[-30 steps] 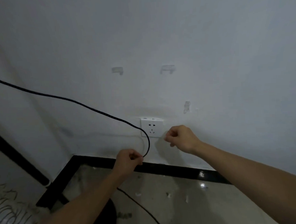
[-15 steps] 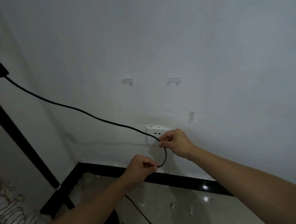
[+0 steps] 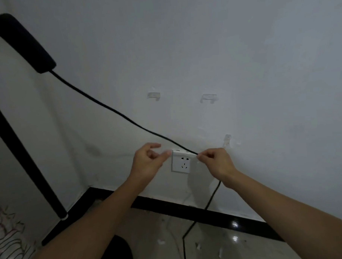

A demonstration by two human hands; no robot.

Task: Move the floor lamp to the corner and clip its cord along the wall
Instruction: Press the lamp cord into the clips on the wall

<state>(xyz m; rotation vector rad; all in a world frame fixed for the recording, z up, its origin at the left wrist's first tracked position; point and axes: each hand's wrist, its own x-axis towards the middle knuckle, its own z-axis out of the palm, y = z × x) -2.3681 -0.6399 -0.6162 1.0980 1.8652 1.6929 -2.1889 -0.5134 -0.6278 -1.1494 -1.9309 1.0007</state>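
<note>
A black cord runs from a thick black inline block at the upper left down across the white wall to my right hand, which pinches it beside the top right corner of the white wall socket. Below that hand the cord drops to the floor. My left hand hovers just left of the socket, fingers apart, holding nothing. The lamp's black pole slants along the left side. Three clear cord clips are stuck on the wall; none holds the cord.
A black baseboard lines the foot of the wall and turns the corner at lower left. The glossy tiled floor carries small white scraps. A patterned fabric lies at the bottom left. A dark round shape sits under my left forearm.
My left hand let go of the cord and rose to the socket's left side. My right hand moved right, holding the cord. The view tilted up, bringing the inline block into sight.
</note>
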